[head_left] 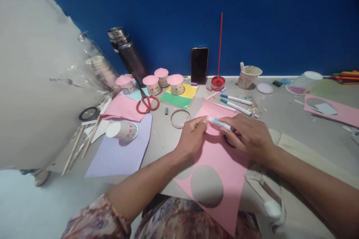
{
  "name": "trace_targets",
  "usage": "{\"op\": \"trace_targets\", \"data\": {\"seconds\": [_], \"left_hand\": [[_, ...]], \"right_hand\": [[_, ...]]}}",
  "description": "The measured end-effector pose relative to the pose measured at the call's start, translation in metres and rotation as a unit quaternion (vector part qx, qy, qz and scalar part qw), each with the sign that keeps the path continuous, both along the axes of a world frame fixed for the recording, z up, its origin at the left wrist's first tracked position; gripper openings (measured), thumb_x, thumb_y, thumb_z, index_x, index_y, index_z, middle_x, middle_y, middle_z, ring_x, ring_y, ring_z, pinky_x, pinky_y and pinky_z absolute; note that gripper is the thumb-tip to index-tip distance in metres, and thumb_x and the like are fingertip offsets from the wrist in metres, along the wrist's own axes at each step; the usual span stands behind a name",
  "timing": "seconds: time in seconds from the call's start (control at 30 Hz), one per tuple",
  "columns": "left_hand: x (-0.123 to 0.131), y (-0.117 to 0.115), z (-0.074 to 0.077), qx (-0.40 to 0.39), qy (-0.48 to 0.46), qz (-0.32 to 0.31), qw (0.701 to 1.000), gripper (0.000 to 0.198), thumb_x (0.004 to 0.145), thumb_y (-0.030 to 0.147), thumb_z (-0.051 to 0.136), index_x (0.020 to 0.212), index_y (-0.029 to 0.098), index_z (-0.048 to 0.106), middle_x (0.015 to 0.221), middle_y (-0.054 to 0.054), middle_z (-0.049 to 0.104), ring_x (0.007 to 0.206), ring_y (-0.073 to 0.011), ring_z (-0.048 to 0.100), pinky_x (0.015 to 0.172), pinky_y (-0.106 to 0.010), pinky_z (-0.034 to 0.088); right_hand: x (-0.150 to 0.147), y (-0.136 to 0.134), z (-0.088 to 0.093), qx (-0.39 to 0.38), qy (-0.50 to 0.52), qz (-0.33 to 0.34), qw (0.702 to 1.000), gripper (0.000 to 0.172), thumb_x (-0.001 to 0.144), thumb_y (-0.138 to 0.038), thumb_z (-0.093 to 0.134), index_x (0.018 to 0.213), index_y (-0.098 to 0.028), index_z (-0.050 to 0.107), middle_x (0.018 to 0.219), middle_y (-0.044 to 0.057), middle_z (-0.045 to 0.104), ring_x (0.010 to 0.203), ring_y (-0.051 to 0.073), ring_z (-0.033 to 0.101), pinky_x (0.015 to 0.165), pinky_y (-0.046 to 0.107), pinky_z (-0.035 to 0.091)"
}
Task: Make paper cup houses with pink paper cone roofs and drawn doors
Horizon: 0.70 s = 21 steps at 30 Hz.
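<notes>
My right hand (251,134) is closed around a white glue stick (220,123) with blue print, its tip pointing left. Close against that tip, my left hand (193,134) pinches a small pink paper piece (211,130). Under both hands lies a pink paper sheet (234,179) with a round hole cut out; it hangs over the table's front edge. Just beyond my left hand is a flat ring (171,118). A dark round thing sits partly hidden under my right hand.
Paper cups with pink tops (175,79) stand at the back left beside red-handled scissors (147,104). A decorated cup (122,130) lies on lilac paper (112,160). A flask (127,54), phone (199,65) and red stick stand (218,83) line the blue wall. Markers (236,99) and cloth (303,164) are right.
</notes>
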<state>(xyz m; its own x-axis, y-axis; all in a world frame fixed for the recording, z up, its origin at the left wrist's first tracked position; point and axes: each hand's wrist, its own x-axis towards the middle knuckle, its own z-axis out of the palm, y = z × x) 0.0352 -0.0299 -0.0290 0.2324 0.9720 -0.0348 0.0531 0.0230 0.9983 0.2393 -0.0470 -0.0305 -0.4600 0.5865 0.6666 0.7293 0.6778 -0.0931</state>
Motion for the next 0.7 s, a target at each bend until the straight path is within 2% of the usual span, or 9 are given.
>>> {"op": "trace_targets", "data": {"seconds": [0.1,0.23,0.33,0.47,0.57,0.63,0.7], "left_hand": [[-0.001,0.004,-0.001,-0.027,-0.016,-0.005,0.999,0.034,0.089,0.036,0.056,0.059,0.021,0.046,0.065,0.002,0.036,0.067,-0.0152,0.033,0.063,-0.028,0.03],[-0.002,0.007,-0.004,-0.008,0.02,-0.005,1.0,0.027,0.088,0.029,0.054,0.062,0.02,0.057,0.063,0.002,0.041,0.065,-0.0148,0.034,0.063,-0.028,0.03],[-0.002,0.005,-0.006,0.034,0.051,0.003,0.998,0.031,0.092,0.029,0.054,0.065,0.019,0.063,0.062,0.002,0.047,0.065,-0.0153,0.04,0.064,-0.028,0.034],[0.0,-0.002,-0.008,0.087,0.052,0.011,0.995,0.032,0.1,0.033,0.051,0.091,0.02,0.079,0.079,-0.001,0.068,0.077,-0.0187,0.056,0.075,-0.029,0.043],[0.002,-0.007,-0.008,0.104,0.041,0.012,0.994,0.033,0.103,0.033,0.05,0.104,0.021,0.081,0.088,-0.002,0.073,0.085,-0.0205,0.061,0.082,-0.03,0.046],[0.002,-0.008,-0.007,0.089,0.018,0.021,0.996,0.03,0.102,0.035,0.054,0.1,0.021,0.08,0.089,-0.002,0.074,0.087,-0.0208,0.062,0.084,-0.031,0.047],[0.002,-0.006,-0.006,0.046,-0.022,0.049,0.997,0.03,0.099,0.042,0.062,0.087,0.019,0.077,0.083,-0.003,0.072,0.082,-0.0196,0.062,0.08,-0.03,0.048]], "right_hand": [[0.001,0.001,-0.002,-0.004,-0.007,0.008,1.0,0.023,0.103,-0.023,0.061,0.124,-0.022,0.072,0.093,0.005,0.081,0.079,0.022,0.071,0.073,0.035,0.049],[0.0,0.001,-0.004,0.006,-0.033,0.006,0.999,0.021,0.104,-0.025,0.061,0.121,-0.019,0.071,0.093,0.006,0.082,0.078,0.022,0.07,0.07,0.035,0.047],[-0.001,0.0,-0.004,0.017,-0.031,-0.002,0.999,0.019,0.105,-0.027,0.062,0.119,-0.019,0.07,0.091,0.006,0.082,0.075,0.022,0.07,0.069,0.035,0.046],[-0.001,-0.001,-0.002,0.01,-0.001,-0.021,1.0,0.019,0.105,-0.028,0.061,0.121,-0.021,0.069,0.089,0.005,0.081,0.076,0.022,0.072,0.069,0.034,0.047],[0.0,0.0,-0.001,0.012,0.016,-0.035,0.999,0.017,0.105,-0.029,0.061,0.118,-0.021,0.069,0.09,0.006,0.081,0.078,0.023,0.073,0.072,0.035,0.049],[0.001,0.001,0.0,0.018,0.022,-0.029,0.999,0.018,0.105,-0.028,0.061,0.12,-0.021,0.068,0.092,0.006,0.081,0.08,0.023,0.073,0.075,0.035,0.05],[0.002,0.002,0.0,0.016,0.018,-0.012,1.0,0.021,0.105,-0.026,0.061,0.124,-0.022,0.067,0.094,0.006,0.081,0.081,0.023,0.071,0.075,0.034,0.05]]}}
